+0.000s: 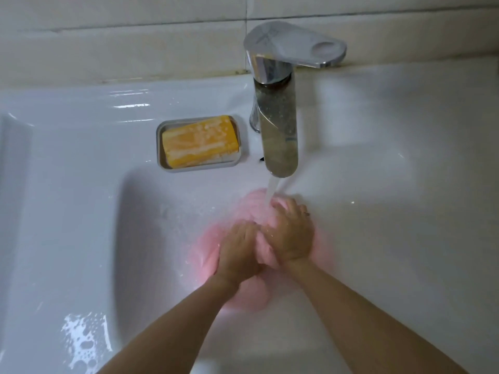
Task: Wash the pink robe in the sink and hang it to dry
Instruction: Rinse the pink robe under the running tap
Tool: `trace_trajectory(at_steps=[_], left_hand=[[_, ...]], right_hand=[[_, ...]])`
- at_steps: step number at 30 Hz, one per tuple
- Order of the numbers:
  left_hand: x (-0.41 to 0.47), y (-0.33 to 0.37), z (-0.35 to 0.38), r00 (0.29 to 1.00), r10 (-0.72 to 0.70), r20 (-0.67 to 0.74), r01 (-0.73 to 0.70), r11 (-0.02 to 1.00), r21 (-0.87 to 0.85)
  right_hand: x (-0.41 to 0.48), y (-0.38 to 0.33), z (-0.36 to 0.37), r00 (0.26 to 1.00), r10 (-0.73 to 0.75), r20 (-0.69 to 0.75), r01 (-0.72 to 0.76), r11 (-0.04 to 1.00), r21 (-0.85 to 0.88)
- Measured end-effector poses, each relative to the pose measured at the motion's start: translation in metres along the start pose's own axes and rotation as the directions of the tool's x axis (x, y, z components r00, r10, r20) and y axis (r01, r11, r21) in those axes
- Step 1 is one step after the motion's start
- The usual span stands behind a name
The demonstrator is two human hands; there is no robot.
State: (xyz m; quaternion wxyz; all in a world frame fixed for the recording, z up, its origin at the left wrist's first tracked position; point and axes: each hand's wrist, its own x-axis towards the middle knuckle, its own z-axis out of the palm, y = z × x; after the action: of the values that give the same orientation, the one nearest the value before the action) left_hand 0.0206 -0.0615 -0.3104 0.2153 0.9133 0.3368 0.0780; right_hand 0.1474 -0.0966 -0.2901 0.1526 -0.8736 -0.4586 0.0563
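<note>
Under the running faucet, at the far middle of the sink, both hands work a bunched pink robe. Water stream is on, landing at the far edge of the cloth, just beside the right hand's fingertips.

Hands: left hand and right hand are pressed toward each other with a fold of cloth squeezed between them, fingers curled over it. Neither is spread flat. Whether the thumbs pinch underneath cannot be told; motion blur.

Risks, as judged from this moment:
- Splash-out. The stream strikes a raised hump of fabric, not the bowl floor, so water could deflect toward the near rim. Foam already sits on the near left ledge.
- Drain blockage. The cloth appears to cover the bowl bottom where a drain would be (drain not visible). With the tap left open, the level could rise.
- Incomplete rinse. Only the far portion lies under the stream; the near folds beneath the wrists may hold suds unless the bundle is turned.
- Slippery grip when lifting a soaked, heavy garment.

Robe appearance: pale pink, wet, crumpled into a compact mound, far smaller than a spread garment. Edges read soft and blurred; no sleeve, collar or belt can be made out. It lies wholly inside the bowl, nothing draped over the rim.

Soap bar, yellow-orange with white residue, rests in its grey soap dish left of the faucet, well apart from the hands.
</note>
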Motion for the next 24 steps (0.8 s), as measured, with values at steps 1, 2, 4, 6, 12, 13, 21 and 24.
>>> trace_trajectory(at_steps=[1,2,4,6,12,13,21,24], left_hand=[[0.002,-0.002,0.002,1.0,0.008,-0.022,-0.008,1.0,-0.007],[0.005,-0.004,0.001,1.0,0.007,-0.001,-0.007,1.0,-0.003],[0.017,-0.004,-0.008,0.998,-0.048,0.047,0.048,0.999,0.006],[0.031,0.002,-0.032,0.962,-0.192,0.193,0.215,0.97,-0.11],[0.021,-0.017,-0.083,0.685,-0.541,0.489,0.71,0.342,-0.616],[0.016,-0.02,-0.084,0.684,-0.585,0.436,0.725,0.48,-0.494],[-0.013,0.003,-0.039,0.952,-0.163,0.26,0.132,0.982,0.132],[-0.011,0.0,-0.032,0.948,-0.205,0.243,0.185,0.978,0.1]], right_hand=[[0.006,0.0,0.001,0.999,0.028,0.029,-0.029,0.999,0.015],[0.011,0.0,0.003,0.998,0.051,0.046,-0.052,0.999,0.017],[0.023,0.0,0.003,1.0,0.028,-0.015,-0.028,0.999,-0.022],[0.031,-0.007,-0.007,0.996,0.05,0.079,-0.054,0.997,0.049],[0.035,0.013,-0.069,0.835,0.357,0.417,-0.521,0.272,0.809],[0.026,0.015,-0.082,0.867,0.263,0.424,-0.485,0.25,0.838],[-0.028,-0.025,-0.031,0.978,-0.049,0.203,0.004,0.976,0.219],[-0.025,-0.027,-0.009,0.997,-0.04,0.073,0.037,0.998,0.051]])
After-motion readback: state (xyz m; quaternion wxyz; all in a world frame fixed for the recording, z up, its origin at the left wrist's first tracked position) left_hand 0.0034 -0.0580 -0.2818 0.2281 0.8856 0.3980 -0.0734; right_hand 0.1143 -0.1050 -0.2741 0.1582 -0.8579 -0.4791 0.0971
